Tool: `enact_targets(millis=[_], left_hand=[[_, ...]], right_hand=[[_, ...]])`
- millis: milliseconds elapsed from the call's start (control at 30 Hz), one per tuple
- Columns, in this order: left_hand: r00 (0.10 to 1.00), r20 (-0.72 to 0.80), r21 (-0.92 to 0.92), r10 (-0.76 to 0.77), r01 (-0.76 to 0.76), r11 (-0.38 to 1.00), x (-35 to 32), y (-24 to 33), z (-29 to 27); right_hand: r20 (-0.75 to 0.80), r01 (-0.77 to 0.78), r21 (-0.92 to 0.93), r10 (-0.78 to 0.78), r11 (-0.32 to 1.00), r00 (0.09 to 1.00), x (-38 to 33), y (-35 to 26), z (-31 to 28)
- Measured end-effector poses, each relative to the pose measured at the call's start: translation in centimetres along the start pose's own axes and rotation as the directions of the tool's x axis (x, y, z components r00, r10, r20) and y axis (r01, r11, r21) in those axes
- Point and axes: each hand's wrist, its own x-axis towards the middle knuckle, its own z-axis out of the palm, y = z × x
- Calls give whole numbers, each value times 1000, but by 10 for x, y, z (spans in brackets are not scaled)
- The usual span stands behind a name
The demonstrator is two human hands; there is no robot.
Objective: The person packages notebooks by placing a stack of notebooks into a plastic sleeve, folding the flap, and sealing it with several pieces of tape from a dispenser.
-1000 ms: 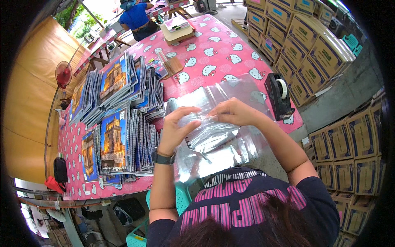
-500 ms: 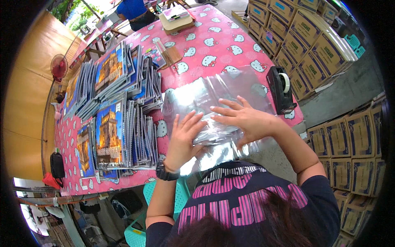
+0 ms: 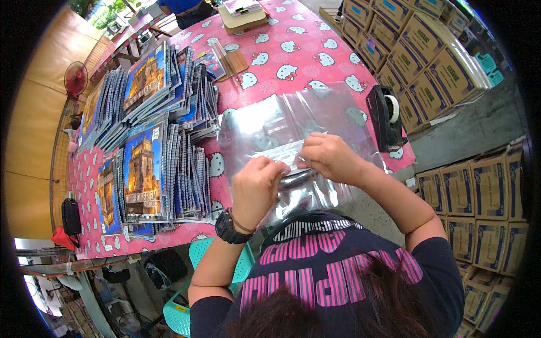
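Pinching one clear plastic sheet [image 3: 293, 127] between both hands: left hand [image 3: 256, 188] curled narrow on a folded edge at its 1 o'clock, right hand [image 3: 329, 158] closed on the same fold just at 9 o'clock of its knuckles, fingertips nearly meeting. Lying flat at the near table edge, that sheet, crinkled and shiny, partly hanging over toward the lap. Wearing one dark wristwatch [image 3: 231, 228] on the left wrist.

Spread beneath, a pink tablecloth [image 3: 293, 50] with white cat-face print. Standing at 3 o'clock of the right hand, just beside the plastic, one black tape dispenser [image 3: 386, 115] holding a single roll of clear tape. Fanned at 9 to 11 o'clock of the hands, stacks of spiral notebooks [image 3: 143, 160] with blue tower-picture covers, too many and too overlapped to count. Resting at 12 o'clock, far across, one small cardboard box [image 3: 242, 19] with papers on top.

Ringing the table from 1 to 4 o'clock, stacked brown cartons [image 3: 428, 53], closed, contents hidden. Showing at 10 o'clock, one red fan [image 3: 76, 79]. Sitting below the table at 7 o'clock, one teal plastic stool [image 3: 194, 265].
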Motion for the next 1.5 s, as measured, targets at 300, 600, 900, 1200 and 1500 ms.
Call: enact_targets(millis=[300, 600, 900, 1200, 1500], left_hand=[[981, 194, -321, -9, 72, 944, 55, -56, 4], [967, -185, -187, 177, -211, 959, 71, -42, -2], [964, 86, -177, -251, 263, 948, -68, -41, 106], [788, 147, -496, -598, 582, 645, -74, -78, 139], [747, 149, -633, -648, 575, 518, -71, -63, 138]], right_hand=[[-20, -151, -74, 150, 986, 988, 35, 30, -10], [-181, -95, 123, 116, 988, 977, 41, 35, -7], [-67, -439, 168, 455, 882, 888, -73, 24, 122], [71, -645, 281, 654, 711, 753, -38, 38, 84], [-486, -862, 403, 870, 307, 82, -217, 186, -47]])
